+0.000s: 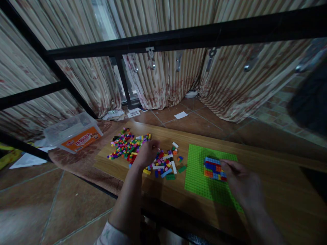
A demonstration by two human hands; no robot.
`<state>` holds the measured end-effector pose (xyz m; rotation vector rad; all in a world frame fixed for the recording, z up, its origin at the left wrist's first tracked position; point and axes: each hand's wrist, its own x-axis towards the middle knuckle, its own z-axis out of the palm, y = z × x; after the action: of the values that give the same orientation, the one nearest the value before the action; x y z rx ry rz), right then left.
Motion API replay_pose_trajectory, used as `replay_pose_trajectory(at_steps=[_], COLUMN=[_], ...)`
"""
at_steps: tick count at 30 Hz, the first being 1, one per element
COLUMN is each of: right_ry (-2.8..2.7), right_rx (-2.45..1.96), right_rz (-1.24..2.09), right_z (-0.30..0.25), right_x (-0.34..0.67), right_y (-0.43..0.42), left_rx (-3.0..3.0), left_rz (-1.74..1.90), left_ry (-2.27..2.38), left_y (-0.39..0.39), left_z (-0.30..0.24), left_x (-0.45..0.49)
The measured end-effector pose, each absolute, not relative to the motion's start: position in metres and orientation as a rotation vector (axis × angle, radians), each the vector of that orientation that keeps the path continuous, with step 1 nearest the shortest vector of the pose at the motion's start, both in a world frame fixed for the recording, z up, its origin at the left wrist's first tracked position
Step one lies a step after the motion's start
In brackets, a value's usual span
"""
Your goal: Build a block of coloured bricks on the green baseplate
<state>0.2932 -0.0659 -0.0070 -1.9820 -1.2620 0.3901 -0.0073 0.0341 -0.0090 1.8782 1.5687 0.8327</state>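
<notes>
Multicoloured brick block showing over green baseplate, right hand pinching its three-o'clock edge, left hand hovering at nine o'clock over loose bricks, cannot tell if gripping any, desk lying beneath, clear box resting farther out between nine and ten.

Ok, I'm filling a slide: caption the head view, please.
Left hand over loose bricks, right hand at a multicoloured brick block, green baseplate beneath.

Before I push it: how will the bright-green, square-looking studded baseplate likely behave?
The bright-green baseplate lies flat and low on the brown wood-grain board, so it should slide rather than tip. It looks thin and broad, so it's probably light and may flex slightly if lifted by one edge.
</notes>
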Motion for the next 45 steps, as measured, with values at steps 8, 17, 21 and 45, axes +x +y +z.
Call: replay_pose_trajectory(at_steps=[8, 17, 21, 45], right_ry=[-1.272, -1.255, -1.27, -1.184], right_rx=[-1.97, -1.965, -1.945, -1.827], right_rz=[0.377, 0.433, 0.433, 0.364], right_z=[-0.007, -0.008, -0.007, -0.006], right_x=[0.292, 0.291, 0.29, 0.294], right_y=[-0.065, -0.065, -0.065, -0.067], left_rx=[1.997, 2.255, 2.359, 2.146], left_rz=[0.719, 0.646, 0.534, 0.779], left_ry=[1.751, 1.711, 1.716, 1.664], left_y=[0.029, 0.024, 0.019, 0.02], left_z=[0.0, -0.002, -0.001, 0.005], left_x=[-0.006, 0.028, 0.046, 0.048])
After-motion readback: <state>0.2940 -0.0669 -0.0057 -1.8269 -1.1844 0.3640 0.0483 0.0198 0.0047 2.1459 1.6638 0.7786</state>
